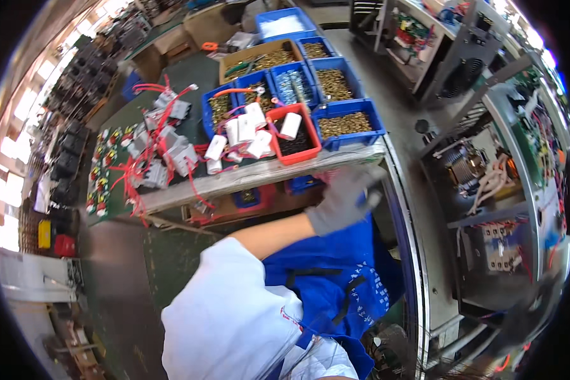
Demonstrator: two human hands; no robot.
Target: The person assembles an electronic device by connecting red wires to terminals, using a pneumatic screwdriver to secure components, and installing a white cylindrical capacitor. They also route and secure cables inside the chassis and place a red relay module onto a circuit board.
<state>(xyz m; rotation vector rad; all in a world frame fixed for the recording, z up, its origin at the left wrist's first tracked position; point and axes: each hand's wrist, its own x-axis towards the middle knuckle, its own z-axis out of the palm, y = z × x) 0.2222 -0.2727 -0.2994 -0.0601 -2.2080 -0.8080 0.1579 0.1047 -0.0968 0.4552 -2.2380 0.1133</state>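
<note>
My left hand [343,201], in a grey glove, reaches across in front of the blue apron [316,259], close to the workbench's front right corner. Motion smears its fingers. A small dark shape shows at the fingertips, but I cannot make out whether it is held. Nearest to the hand on the bench are a red bin [296,156] of dark small parts and a blue bin [378,130] of brass-coloured fasteners. One white block-shaped part [290,126] lies on the red bin; several more with red leads are heaped beside it. My right hand is not in view.
More blue bins and a cardboard box [225,62] of fasteners stand behind. Grey parts with red wires [171,140] and a row of small boards [99,171] cover the bench's left. To the right, open metal cabinets [534,209] with wiring stand beyond a metal rail [406,234].
</note>
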